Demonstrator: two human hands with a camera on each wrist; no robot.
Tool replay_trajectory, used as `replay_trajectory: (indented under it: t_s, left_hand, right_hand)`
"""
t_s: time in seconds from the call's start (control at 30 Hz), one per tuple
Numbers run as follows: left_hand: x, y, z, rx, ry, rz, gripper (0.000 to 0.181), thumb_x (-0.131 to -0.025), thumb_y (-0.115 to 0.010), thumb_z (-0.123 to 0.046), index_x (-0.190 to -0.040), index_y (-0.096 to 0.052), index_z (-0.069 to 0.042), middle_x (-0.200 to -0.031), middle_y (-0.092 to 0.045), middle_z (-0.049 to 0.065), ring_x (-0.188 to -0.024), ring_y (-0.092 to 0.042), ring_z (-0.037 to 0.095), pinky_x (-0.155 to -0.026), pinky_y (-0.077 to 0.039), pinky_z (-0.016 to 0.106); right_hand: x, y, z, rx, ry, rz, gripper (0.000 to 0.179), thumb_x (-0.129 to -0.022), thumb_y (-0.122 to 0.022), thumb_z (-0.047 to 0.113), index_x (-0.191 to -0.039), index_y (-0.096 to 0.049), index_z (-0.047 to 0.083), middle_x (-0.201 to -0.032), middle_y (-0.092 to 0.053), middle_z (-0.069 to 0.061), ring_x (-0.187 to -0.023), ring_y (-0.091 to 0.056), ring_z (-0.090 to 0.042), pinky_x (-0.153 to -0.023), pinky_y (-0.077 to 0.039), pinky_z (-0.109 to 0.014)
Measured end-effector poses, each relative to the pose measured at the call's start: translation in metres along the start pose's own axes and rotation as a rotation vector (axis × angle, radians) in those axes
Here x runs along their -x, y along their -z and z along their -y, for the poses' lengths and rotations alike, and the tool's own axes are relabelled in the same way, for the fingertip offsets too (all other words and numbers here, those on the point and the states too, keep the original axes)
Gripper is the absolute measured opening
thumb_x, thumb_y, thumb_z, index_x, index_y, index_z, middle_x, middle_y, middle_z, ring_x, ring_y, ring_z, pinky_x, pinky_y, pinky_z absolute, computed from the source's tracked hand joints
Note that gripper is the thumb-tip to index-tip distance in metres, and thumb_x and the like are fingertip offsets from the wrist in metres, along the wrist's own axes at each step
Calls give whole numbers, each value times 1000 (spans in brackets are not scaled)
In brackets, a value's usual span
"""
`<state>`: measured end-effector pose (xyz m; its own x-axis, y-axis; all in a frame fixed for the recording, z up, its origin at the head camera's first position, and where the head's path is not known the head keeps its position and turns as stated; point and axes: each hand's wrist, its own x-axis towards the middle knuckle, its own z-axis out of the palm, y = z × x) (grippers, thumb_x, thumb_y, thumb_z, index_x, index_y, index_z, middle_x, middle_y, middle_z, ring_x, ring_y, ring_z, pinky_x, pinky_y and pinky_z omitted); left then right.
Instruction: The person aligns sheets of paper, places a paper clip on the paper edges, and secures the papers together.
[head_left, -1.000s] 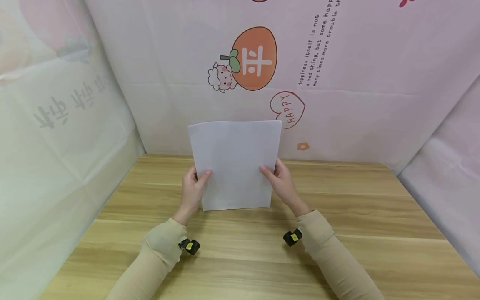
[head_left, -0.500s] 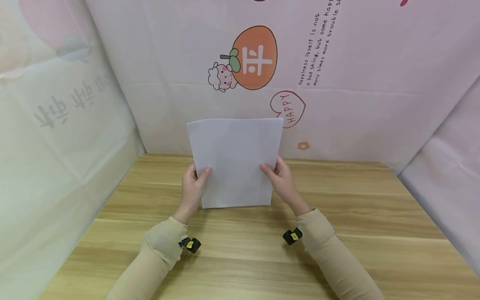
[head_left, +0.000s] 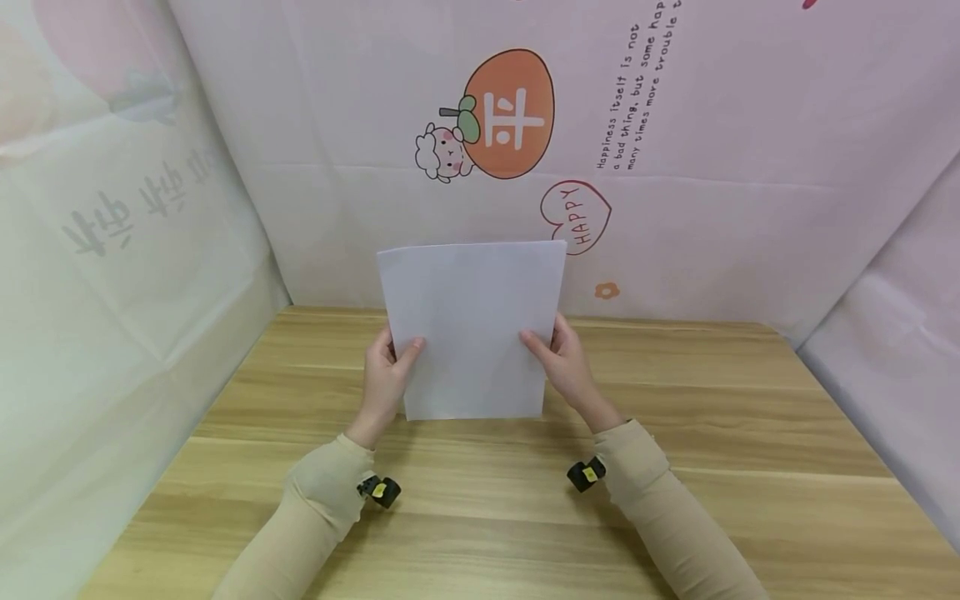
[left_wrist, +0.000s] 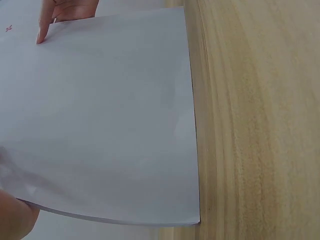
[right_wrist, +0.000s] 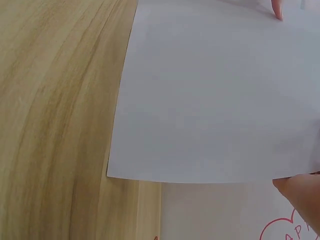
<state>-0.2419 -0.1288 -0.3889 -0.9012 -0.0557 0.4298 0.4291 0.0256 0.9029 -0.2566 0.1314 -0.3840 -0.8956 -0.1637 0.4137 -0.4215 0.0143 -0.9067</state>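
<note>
A sheaf of white paper [head_left: 472,333] is held at the centre of the head view, its face turned toward the camera and its upper edge set against the patterned backdrop cloth [head_left: 735,233]. The left side is gripped by the left hand [head_left: 384,379], the right side by the right hand [head_left: 568,362]. In both, the thumb is laid flat over the front face and pointed inward, while the fingers are taken round behind. The forearms are brought in from the lower left and lower right corners of the frame, angled toward each other; the left sleeve [head_left: 315,500] and the right sleeve [head_left: 660,508] are bunched near the wrists, and a small black camera is worn on the inner side of each — the left one [head_left: 381,492] and the right one [head_left: 585,475].

Most of the fingers are hidden by the paper, and the forearms are cut off by the lower edge. Part of a red heart outline [head_left: 577,218] is covered by the sheaf's upper right corner. In the left wrist view, the left hand is cropped at the lower left and blurred; in the right wrist view, the right hand is cropped at the lower right. Whether the wooden table [head_left: 480,533] is touched by the paper's lower edge cannot be told.
</note>
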Motion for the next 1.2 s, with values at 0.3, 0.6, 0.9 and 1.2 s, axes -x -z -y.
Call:
replay_trajectory:
  t_s: [0.3,0.6,0.9,1.2]
  left_hand:
    - [1,2,4,-9,29,10,37,-90,-63,-9,-125,-53,2,-119,-61,19,-97,-60,11,-80,-50,20]
    - [3,3,6,-44,65,34,36,-89,-64,-3,-122,-53,4,-118,-61,21,-101,-60,18,-80,-50,19]
    - [9,3,10,-128,93,60,35,-88,-66,-6,-119,-54,6,-117,-62,23,-105,-61,27,-84,-51,27]
    - [11,5,15,-158,108,108,32,-89,-65,-7,-117,-57,6,-117,-63,23,-108,-61,32,-91,-50,43]
  right_hand:
    - [3,2,-3,15,-14,8,47,-93,-59,10,-136,-42,1,-130,-52,-18,-111,-55,-11,-89,-47,-18]
    - [5,5,-7,53,-53,42,49,-93,-61,12,-137,-43,2,-133,-52,-17,-112,-54,-11,-90,-46,-18]
    - [7,7,-10,65,-84,80,48,-91,-63,8,-135,-45,2,-132,-53,-18,-111,-56,-9,-88,-48,-18]
    - [9,9,-12,116,-119,118,42,-91,-63,13,-130,-51,1,-127,-59,-20,-105,-60,-5,-85,-50,-19]
